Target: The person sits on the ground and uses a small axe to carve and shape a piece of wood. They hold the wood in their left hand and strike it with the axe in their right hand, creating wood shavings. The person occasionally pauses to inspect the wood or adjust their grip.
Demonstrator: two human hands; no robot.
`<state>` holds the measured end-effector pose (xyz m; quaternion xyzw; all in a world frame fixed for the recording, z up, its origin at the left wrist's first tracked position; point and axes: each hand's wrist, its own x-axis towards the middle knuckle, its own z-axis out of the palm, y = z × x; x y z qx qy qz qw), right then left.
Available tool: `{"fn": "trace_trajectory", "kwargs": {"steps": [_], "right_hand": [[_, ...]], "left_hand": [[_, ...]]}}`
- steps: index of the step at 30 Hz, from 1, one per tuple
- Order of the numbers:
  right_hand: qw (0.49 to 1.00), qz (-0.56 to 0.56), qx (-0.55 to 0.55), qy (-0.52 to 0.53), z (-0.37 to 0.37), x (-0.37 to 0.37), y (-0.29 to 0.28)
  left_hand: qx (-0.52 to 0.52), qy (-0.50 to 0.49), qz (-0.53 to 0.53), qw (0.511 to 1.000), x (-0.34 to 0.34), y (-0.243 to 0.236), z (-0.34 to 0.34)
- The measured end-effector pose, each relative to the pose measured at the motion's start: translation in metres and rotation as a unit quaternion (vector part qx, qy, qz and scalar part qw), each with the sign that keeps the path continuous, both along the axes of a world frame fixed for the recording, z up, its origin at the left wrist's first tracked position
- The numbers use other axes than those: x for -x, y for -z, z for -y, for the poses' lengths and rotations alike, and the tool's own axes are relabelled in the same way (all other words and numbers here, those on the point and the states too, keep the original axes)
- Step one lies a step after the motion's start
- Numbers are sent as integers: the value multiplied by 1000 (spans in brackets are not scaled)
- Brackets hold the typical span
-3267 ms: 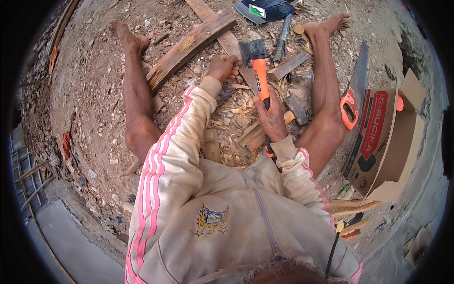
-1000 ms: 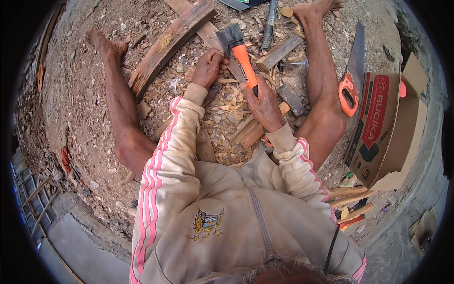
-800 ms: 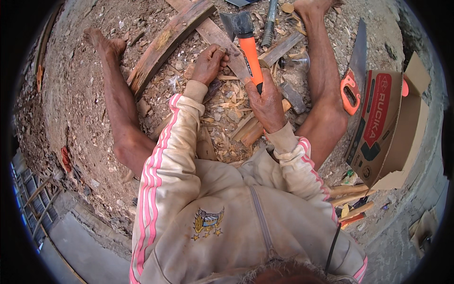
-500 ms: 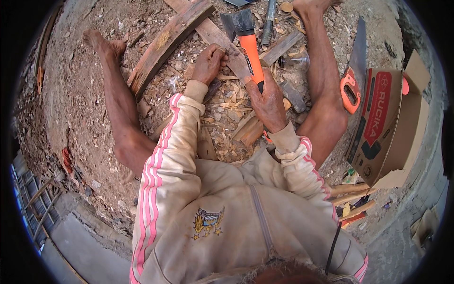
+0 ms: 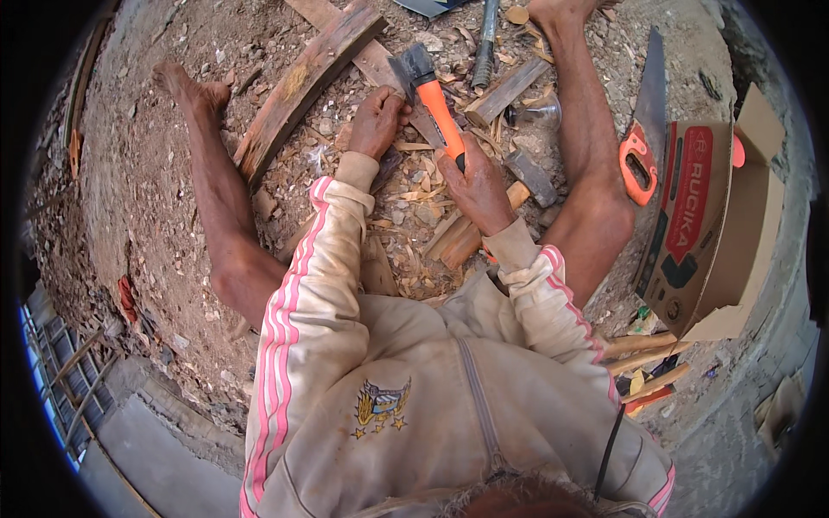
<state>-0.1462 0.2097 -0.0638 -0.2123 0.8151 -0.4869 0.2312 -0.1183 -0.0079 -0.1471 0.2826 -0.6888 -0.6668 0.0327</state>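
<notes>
In my right hand (image 5: pixel 480 183) is a hatchet (image 5: pixel 440 116) with an orange handle and a dark head, my fingers wrapped round the lower handle. Its blade hangs over a flat wooden board (image 5: pixel 377 62), just beyond my left fingers. My left hand (image 5: pixel 377 121) is closed at the board's left edge; its curled fingers hide what they grip, if anything. A thick, weathered beam (image 5: pixel 302 91) crosses the board farther off. Pale wood chips (image 5: pixel 419 186) lie between my legs, below both hands.
At my right, a handsaw (image 5: pixel 641 155) with an orange handle lies beside an open cardboard box (image 5: pixel 691 216). A metal pipe (image 5: pixel 486 47) and a short wood block (image 5: pixel 508 91) sit ahead. Wooden sticks (image 5: pixel 643 354) lie below the box. The ground is rubble.
The hatchet has dropped away from me and to the left, its head now closer to the board and my left hand. My left hand has barely shifted.
</notes>
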Motion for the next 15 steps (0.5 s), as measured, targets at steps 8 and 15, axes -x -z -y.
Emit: {"fn": "trace_trajectory", "kwargs": {"steps": [8,15], "right_hand": [[1000,-3,-6,17,1,-4,-15],[1000,-4,-19,5,1,-3,4]], "left_hand": [[22,32,-2,999,0,2,3],[-1,3,-6,1000,-1,5,-1]]}}
